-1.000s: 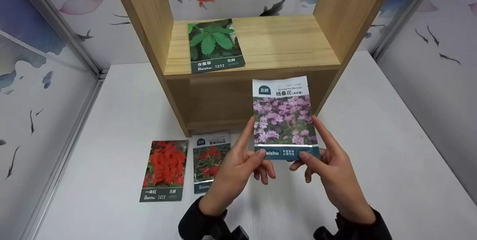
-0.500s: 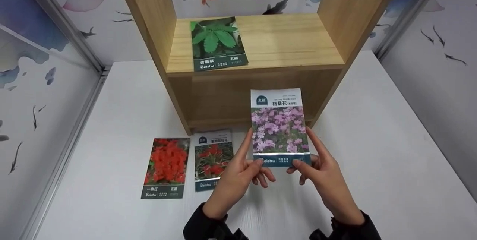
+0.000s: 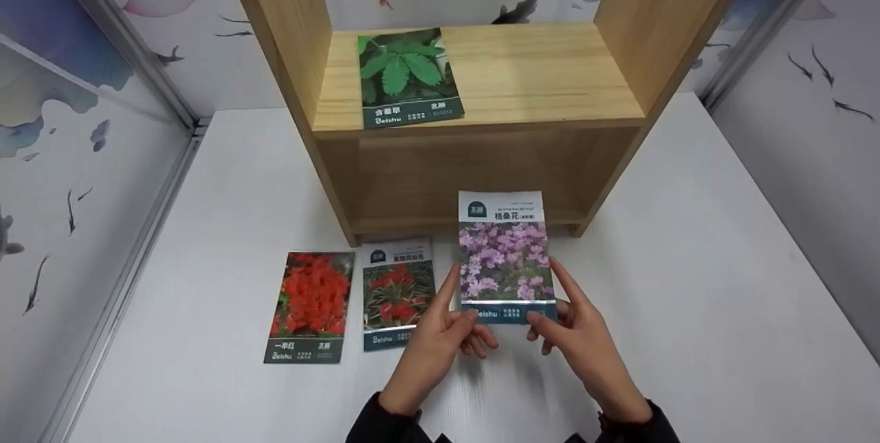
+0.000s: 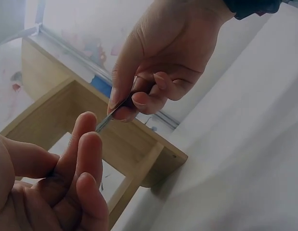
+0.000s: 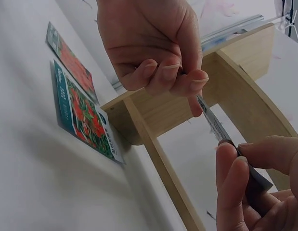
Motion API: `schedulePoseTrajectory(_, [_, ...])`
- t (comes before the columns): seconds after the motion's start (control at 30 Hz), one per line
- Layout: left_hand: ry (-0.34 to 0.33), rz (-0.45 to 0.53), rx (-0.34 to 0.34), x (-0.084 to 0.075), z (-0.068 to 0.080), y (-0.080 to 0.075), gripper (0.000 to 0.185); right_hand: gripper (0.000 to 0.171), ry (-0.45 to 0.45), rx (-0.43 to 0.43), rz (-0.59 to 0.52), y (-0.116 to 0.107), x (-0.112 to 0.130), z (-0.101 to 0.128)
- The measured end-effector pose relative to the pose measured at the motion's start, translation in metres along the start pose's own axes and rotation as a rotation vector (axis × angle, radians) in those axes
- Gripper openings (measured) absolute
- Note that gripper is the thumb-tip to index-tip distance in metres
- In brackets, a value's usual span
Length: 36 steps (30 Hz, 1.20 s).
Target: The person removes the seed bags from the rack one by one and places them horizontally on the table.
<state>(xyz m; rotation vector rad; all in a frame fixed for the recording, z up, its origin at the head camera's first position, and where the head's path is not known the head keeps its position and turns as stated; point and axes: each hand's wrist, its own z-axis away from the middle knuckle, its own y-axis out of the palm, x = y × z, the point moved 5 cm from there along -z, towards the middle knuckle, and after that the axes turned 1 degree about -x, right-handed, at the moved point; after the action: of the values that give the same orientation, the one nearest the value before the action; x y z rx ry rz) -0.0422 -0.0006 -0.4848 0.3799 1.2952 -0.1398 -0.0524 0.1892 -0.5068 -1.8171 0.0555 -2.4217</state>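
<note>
pink-flower packet (image 3: 504,257): held upright over the white table (image 3: 687,278), just in front of the wooden shelf's (image 3: 481,85) lower opening; lower and nearer the table than a second ago, when its top overlapped the shelf board.
left hand (image 3: 440,340): thumb and fingers pinch the packet's lower left corner; it has come down with the packet.
right hand (image 3: 581,340): pinches the lower right corner, likewise lower.
unchanged: red-flower packet (image 3: 308,307) and dark red-flower packet (image 3: 399,293) flat on the table; green-leaf packet (image 3: 408,77) on the shelf.
</note>
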Motion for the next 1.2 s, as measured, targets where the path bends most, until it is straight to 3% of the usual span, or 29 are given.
schedulePoseTrajectory(0.3, [-0.074, -0.031, -0.061, 0.009, 0.0, -0.003, 0.062, 0.077, -0.002, 0.012, 0.057, 0.008, 0.005, 0.005])
schedulePoseTrajectory(0.57, [-0.127, -0.067, -0.085, 0.048, -0.009, -0.013, 0.067, 0.079, 0.011, 0.046, 0.131, 0.013, -0.007, 0.001])
schedulePoseTrajectory(0.83, [-0.128, -0.23, -0.164, 0.067, -0.011, -0.02, 0.068, 0.082, 0.024, 0.037, 0.218, 0.016, -0.044, -0.011])
schedulePoseTrajectory(1.2, [-0.135, -0.397, -0.212, 0.075, -0.01, -0.025, 0.065, 0.082, 0.023, 0.03, 0.304, 0.02, -0.054, -0.014])
